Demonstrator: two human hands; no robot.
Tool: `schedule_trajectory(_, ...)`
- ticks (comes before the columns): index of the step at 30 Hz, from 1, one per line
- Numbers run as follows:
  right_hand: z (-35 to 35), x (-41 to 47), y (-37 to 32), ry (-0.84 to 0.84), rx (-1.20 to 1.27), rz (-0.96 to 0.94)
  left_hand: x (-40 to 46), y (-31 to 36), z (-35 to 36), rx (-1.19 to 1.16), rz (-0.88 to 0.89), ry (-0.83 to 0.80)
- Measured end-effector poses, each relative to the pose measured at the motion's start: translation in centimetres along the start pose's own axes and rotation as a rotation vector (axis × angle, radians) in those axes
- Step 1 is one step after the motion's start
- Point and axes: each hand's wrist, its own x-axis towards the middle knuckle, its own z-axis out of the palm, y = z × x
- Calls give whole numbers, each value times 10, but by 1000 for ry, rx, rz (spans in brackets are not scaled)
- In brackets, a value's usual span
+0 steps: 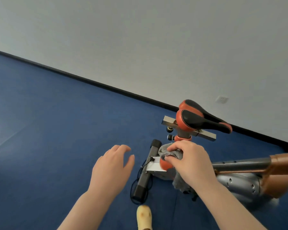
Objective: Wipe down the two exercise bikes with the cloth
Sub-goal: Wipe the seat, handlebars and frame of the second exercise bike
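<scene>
One exercise bike (239,181) with a silver and orange frame stands at the right on the blue floor. Its black and orange saddle (201,119) rises above my hands. My right hand (189,160) grips a grey cloth (169,152) and presses it on the frame just below the seat post, near the rear foot bar (147,168). Part of the cloth hangs down under my wrist. My left hand (113,165) hovers over the floor left of the bike, fingers spread, holding nothing. A second bike is not in view.
A black cable (136,185) loops on the blue floor (48,130) beside the rear foot bar. The toe of a yellow shoe (144,216) shows at the bottom edge. A white wall with a black skirting and a socket (221,99) runs behind the bike.
</scene>
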Motion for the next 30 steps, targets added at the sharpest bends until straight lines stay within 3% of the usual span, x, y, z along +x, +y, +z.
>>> schedule_trajectory(7, 31, 68, -22, -18, 31, 16, 63, -34, -5, 2, -6, -31)
schedule_trajectory(20, 63, 256, -60, 8, 38, 34, 275, -42, -37, 27, 72, -25)
schedule_trajectory(30, 90, 390, -58, 112, 36, 258, 457, -41, -26, 53, 315, -185)
